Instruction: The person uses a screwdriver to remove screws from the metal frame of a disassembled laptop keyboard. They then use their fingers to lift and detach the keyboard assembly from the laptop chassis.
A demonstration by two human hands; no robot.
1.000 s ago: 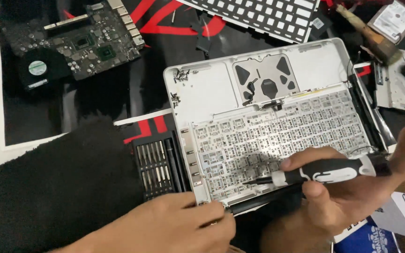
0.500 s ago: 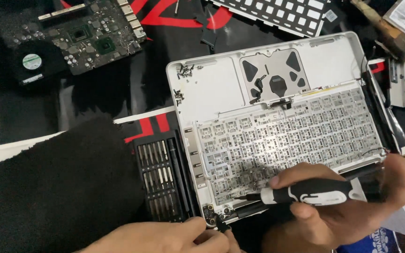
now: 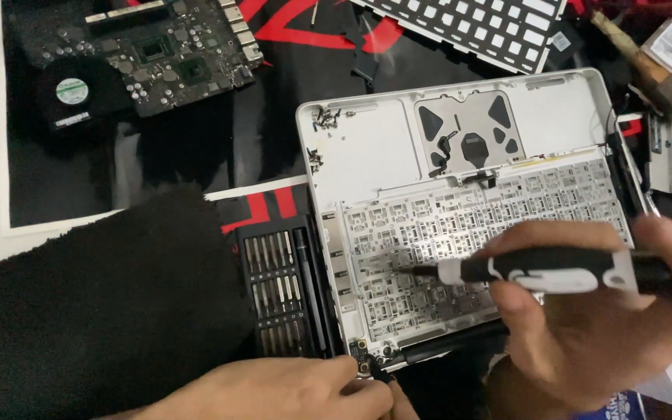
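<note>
I see a silver aluminium laptop shell (image 3: 367, 155), opened face-down on the worktop, its inside a matte grid of small stamped keyboard cells with the trackpad plate (image 3: 467, 134) at 12 o'clock of that grid. My right hand (image 3: 600, 327) has its grip clamped on a black-and-white screwdriver (image 3: 538, 270), which lies nearly level, tip pointing to 9 o'clock over the grid. My left hand (image 3: 289, 389), in a fuzzy black sleeve (image 3: 95, 311), pinches its fingertips together at the shell's lower left corner; I cannot tell what they hold. A black bit set (image 3: 281, 292) with ribbed metal bits sits just beside the shell at 9 o'clock. A green circuit board (image 3: 173, 54) lies at 11 o'clock. Compared with half a second ago, the screwdriver sits higher on the grid.
</note>
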